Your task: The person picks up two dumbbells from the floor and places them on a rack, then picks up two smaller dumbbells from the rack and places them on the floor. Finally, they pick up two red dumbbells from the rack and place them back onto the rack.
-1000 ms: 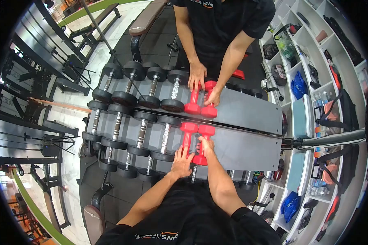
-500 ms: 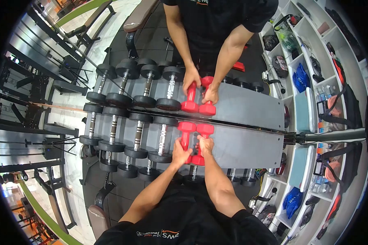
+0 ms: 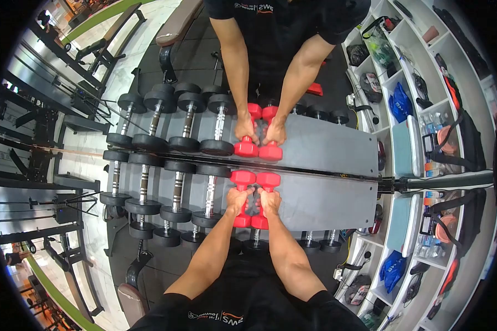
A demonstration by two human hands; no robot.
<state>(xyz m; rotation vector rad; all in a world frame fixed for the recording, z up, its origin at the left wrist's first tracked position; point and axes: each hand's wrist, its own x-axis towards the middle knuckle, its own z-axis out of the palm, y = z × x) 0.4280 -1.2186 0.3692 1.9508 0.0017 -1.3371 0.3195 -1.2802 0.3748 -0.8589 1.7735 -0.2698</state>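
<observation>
Two red dumbbells lie side by side on the grey rack shelf, close to the mirror. My left hand (image 3: 237, 201) is wrapped around the handle of the left red dumbbell (image 3: 243, 177). Around the handle of the right red dumbbell (image 3: 269, 180), my right hand (image 3: 269, 202) is closed. Both hands cover the handles, leaving the heads visible at either end. The mirror repeats the hands and dumbbells above. Just left of my left hand, a black dumbbell (image 3: 210, 190) with a chrome handle rests on the shelf.
Several black dumbbells line the left part of the rack, with more on a lower tier. The grey shelf (image 3: 328, 204) stretches right. White cubbies (image 3: 370, 287) with bags and bottles stand at right. A bench (image 3: 131, 298) is at lower left. The mirror's bottom edge runs behind the shelf.
My left hand, earlier with looser fingers, now wraps around its handle. My right hand has shifted down along its dumbbell to a full grip. The view has moved slightly.
</observation>
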